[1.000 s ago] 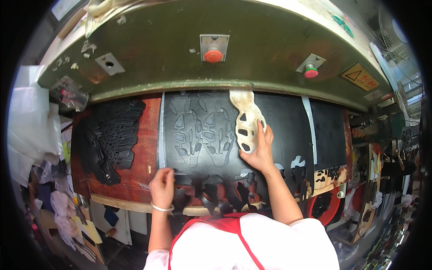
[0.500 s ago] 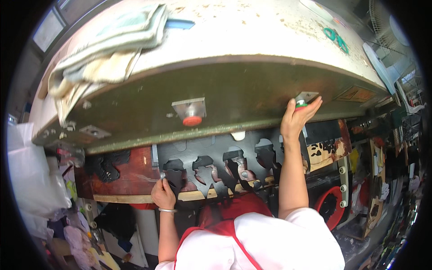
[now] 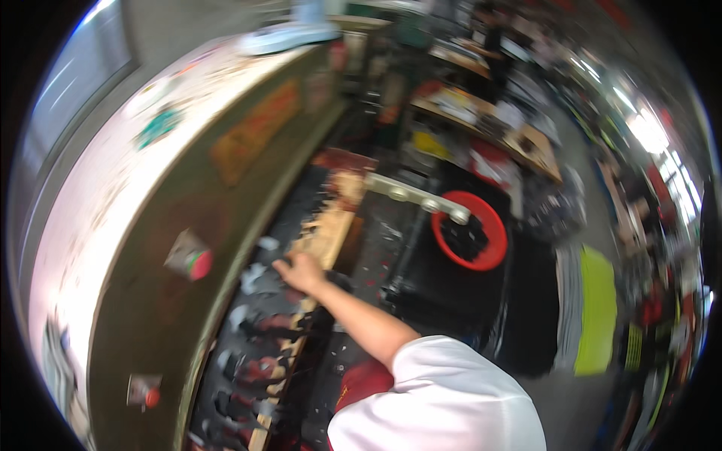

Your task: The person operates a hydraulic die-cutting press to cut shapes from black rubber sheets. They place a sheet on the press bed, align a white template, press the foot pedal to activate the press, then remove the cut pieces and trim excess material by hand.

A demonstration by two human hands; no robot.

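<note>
My right hand [image 3: 302, 272] reaches over the edge of a black sheet [image 3: 275, 302] with a row of shaped cut-outs. Its fingers are at the sheet, beside the pale wooden board [image 3: 331, 231], but motion blur hides whether they grip anything. The sheet lies on the board below a green machine beam [image 3: 143, 316]. On the beam's front are a red push button [image 3: 200, 264] and a second red button [image 3: 153, 397]. My left hand is out of the picture.
A red basin [image 3: 497, 239] with dark contents stands right of the board, near a rail [image 3: 398, 193] with round rollers. Stacked yellow-green sheets [image 3: 596, 316] lie farther right. Green-handled scissors [image 3: 159, 126] rest on the machine top. Another person [image 3: 492, 49] is at the far back.
The view has swung to the right. My right hand has left the button on the beam and come down to the black sheet. My left hand has gone out of view.
</note>
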